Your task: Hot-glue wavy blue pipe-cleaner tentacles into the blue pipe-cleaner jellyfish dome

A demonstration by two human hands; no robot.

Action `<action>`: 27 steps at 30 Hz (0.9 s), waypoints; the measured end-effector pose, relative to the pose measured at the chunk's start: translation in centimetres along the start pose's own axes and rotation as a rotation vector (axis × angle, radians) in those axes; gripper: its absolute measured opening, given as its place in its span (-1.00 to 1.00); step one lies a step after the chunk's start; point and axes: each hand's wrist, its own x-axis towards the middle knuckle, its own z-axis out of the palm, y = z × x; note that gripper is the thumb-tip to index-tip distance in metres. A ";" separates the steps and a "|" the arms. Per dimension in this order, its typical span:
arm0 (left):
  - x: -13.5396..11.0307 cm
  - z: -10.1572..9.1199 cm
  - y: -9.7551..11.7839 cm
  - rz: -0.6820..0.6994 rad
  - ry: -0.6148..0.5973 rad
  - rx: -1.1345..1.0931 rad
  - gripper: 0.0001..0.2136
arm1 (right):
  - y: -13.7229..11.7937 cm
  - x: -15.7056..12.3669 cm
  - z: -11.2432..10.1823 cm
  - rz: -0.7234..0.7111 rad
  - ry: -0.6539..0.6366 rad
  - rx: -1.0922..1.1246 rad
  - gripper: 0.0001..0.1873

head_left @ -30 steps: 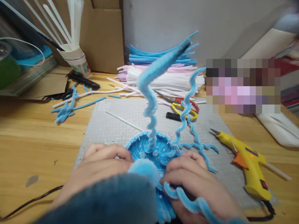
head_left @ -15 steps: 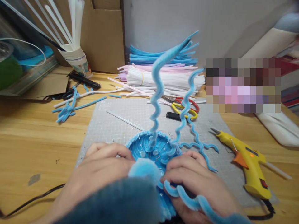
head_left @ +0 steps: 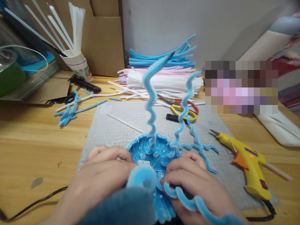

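A blue bowl-shaped piece made of pipe cleaners [head_left: 150, 151] lies on the grey cutting mat [head_left: 112, 125], with several wavy blue pipe-cleaner strands [head_left: 150, 103] rising from it. My left hand [head_left: 103, 175] curls round its left rim, fingers closed on it. On the near right edge my right hand [head_left: 194, 184] grips the piece too, fingers bent, and a wavy strand runs over its knuckles. A thick fuzzy blue strand [head_left: 142, 179] close to the camera hides the near part of the piece.
A yellow glue gun [head_left: 248, 165] lies on the mat's right edge, cord trailing. Scissors [head_left: 185, 109] and a black tool lie behind. Stacked blue, pink and white pipe cleaners [head_left: 161, 75] sit at the back. A cup of glue sticks [head_left: 77, 62] and blue scraps [head_left: 70, 111] are left.
The tall wavy strand has swayed a little to the left. Both hands keep their hold on the piece; the view has shifted slightly.
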 end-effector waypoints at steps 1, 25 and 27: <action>0.0 0.0 0.0 0.001 -0.005 0.000 -0.73 | -0.1 0.1 0.0 0.003 0.007 0.003 -0.81; 0.0 0.7 -0.1 0.085 0.023 0.028 -0.79 | 0.2 0.1 -0.1 -0.031 -0.012 0.016 -0.80; 0.0 0.7 0.0 0.076 0.028 0.008 -0.78 | 0.1 0.2 -0.1 -0.050 -0.040 -0.010 -0.80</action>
